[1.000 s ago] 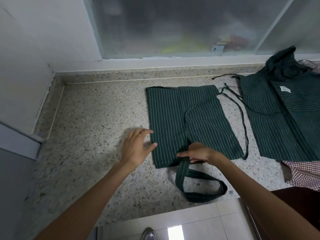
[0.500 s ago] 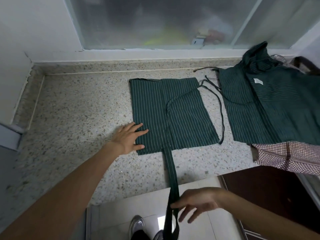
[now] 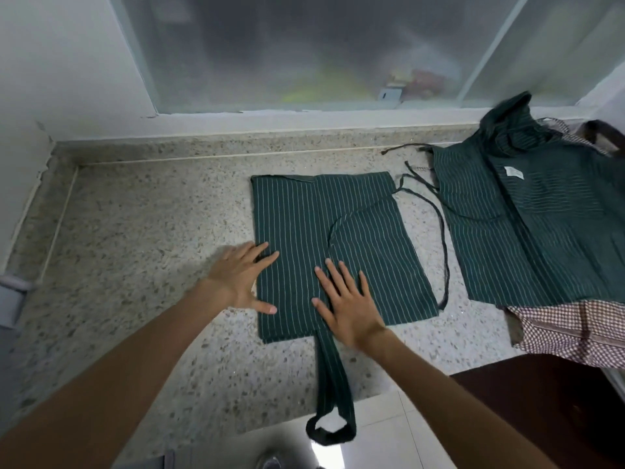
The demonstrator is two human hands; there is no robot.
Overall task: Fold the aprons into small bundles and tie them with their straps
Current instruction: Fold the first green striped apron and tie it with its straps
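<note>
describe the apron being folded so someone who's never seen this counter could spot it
On the speckled counter under the frosted window, look to the middle. The folded apron is the flat green pinstriped rectangle under both hands, its neck loop hanging over the front edge. The other green apron lies unfolded to the right, on checked cloth.

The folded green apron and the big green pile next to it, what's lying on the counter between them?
In the head view, a thin dark strap snakes over the speckled counter between the folded apron and the pile.
</note>
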